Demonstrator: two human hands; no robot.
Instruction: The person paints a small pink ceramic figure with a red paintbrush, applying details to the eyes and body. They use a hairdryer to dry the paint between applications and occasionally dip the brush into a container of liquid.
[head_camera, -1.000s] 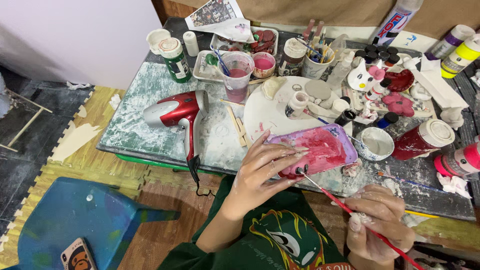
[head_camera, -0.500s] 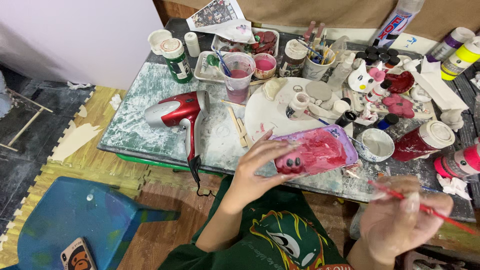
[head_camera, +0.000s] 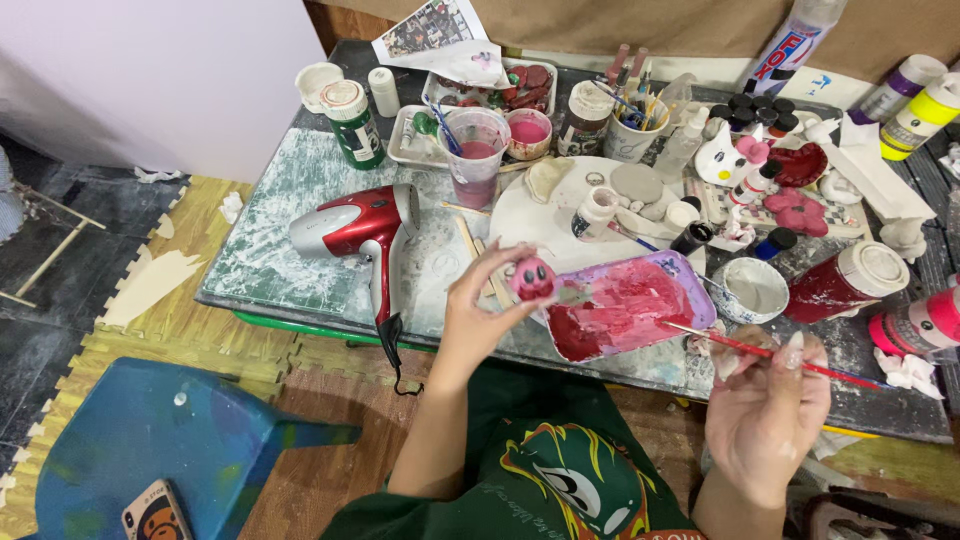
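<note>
I am watching a small pink clay piece (head_camera: 533, 278) being held up over the near part of the counter (head_camera: 270, 262), just left of the purple tray (head_camera: 690, 300) smeared with red paint. The left hand (head_camera: 480, 305) is pinching it, the grip clamped on the piece with fingertips around its edge, its dark-dotted face turned up toward the camera. The right hand (head_camera: 765, 410) is closed on a thin red-handled brush (head_camera: 760, 352), whose tip is lying at the tray's right end, in or just over the paint; I cannot tell which. To do this well, I judge the fingers should be staying on the rim of the piece, off any wet face, and the brush should be carrying only a little paint, wiped on the tray's edge before it is touching the small surface. Further out, a red and silver hair dryer (head_camera: 355, 225) is lying on the counter to the left, a clear cup of pink water (head_camera: 475, 155) is standing behind the piece, and a round white plate (head_camera: 560, 205) with bits of clay is sitting beyond the tray. The back of the clay piece is hidden by the fingers, its exact shape is too small to make out, and the counter's right end is being cut off by the frame.
</note>
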